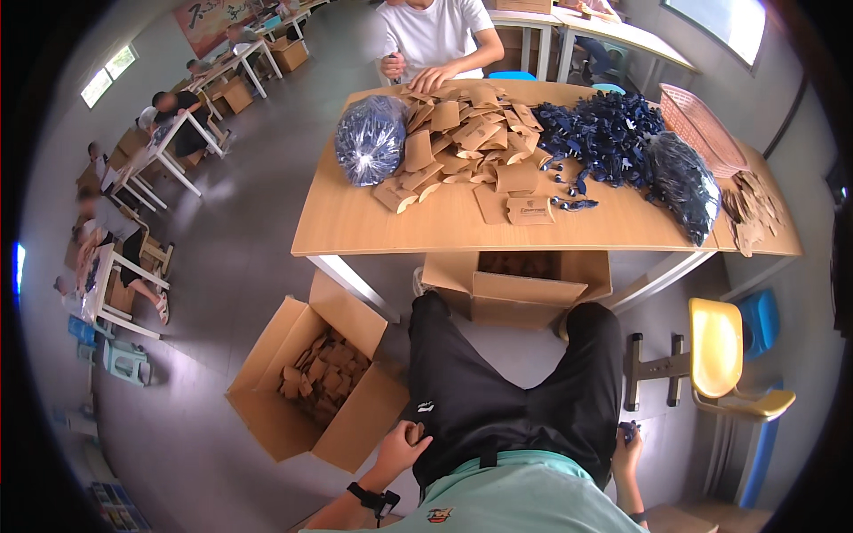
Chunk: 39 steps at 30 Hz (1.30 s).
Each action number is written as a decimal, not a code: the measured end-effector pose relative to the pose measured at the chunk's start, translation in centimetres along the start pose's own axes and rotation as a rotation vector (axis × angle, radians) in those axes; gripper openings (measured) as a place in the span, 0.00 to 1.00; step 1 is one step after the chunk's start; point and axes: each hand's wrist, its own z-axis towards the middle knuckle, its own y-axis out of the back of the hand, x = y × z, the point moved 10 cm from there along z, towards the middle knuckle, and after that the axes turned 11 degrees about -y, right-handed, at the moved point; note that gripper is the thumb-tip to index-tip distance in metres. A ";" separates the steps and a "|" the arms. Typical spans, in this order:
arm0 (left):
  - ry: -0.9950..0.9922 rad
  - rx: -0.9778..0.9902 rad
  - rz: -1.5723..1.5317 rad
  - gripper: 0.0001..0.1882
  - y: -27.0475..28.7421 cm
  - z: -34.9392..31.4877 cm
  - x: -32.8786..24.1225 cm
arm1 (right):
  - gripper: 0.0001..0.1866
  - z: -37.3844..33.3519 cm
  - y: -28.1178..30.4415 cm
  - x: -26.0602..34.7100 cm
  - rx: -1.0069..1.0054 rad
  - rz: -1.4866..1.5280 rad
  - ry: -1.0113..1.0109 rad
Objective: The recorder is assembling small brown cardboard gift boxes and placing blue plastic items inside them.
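Beside my left thigh, my left hand (402, 451) is closed around a small brown cardboard packet (415, 433). My right hand (626, 455), low by my right thigh, grips a small dark blue item (630, 431) like the corded pieces on the table; its exact kind is too small to tell. Ahead of me stands a wooden-topped table (400, 233) with a heap of brown pillow boxes (480, 133). Right of the heap lies a tangle of dark blue cord-like pieces (595, 129) with shiny bits. One pillow box (530, 210) rests near the table's front edge.
An open carton (267, 391) of brown pieces sits on the floor at left; another carton (529, 300) is under the table. Plastic-wrapped dark blue bundles (370, 142) flank the heaps. A pink basket (702, 133), a yellow chair (716, 346) and a person opposite (440, 40) are also present.
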 end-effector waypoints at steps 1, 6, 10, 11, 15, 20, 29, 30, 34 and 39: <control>-0.138 -0.059 0.114 0.29 0.8 -0.1 -1.6 | 0.10 -1.3 0.1 0.9 0.023 0.040 -0.130; -0.179 -0.046 0.294 0.28 -0.3 -2.0 -4.2 | 0.12 1.4 -1.4 -7.8 -0.028 0.039 -0.004; 0.132 0.117 0.181 0.30 -1.8 -3.9 -1.4 | 0.12 0.5 -1.4 -6.1 0.075 0.217 0.047; 0.154 0.129 0.206 0.30 -1.7 -4.2 -1.2 | 0.11 -0.6 -2.3 -6.0 0.289 0.529 -0.246; 0.118 0.130 0.117 0.28 -1.4 -4.0 -1.1 | 0.10 -3.4 -1.4 -3.3 0.312 0.694 -0.378; 0.249 0.067 -0.672 0.16 -2.9 -3.8 -1.1 | 0.06 -4.4 -2.7 -4.8 0.445 0.667 -0.443; 0.452 0.342 -1.230 0.17 -3.6 -7.3 -4.6 | 0.09 -6.2 0.7 -9.3 0.549 0.565 -0.439; 0.456 0.372 -1.279 0.17 -3.6 -8.0 -4.8 | 0.09 -5.9 0.8 -10.3 0.592 0.573 -0.453; 0.401 0.554 -1.194 0.19 -4.0 -9.9 -3.7 | 0.09 -3.8 1.3 -13.7 0.771 0.599 -0.500; 0.262 0.700 -1.046 0.21 -2.6 -11.2 -7.1 | 0.07 0.7 3.9 -2.6 0.837 0.240 -0.316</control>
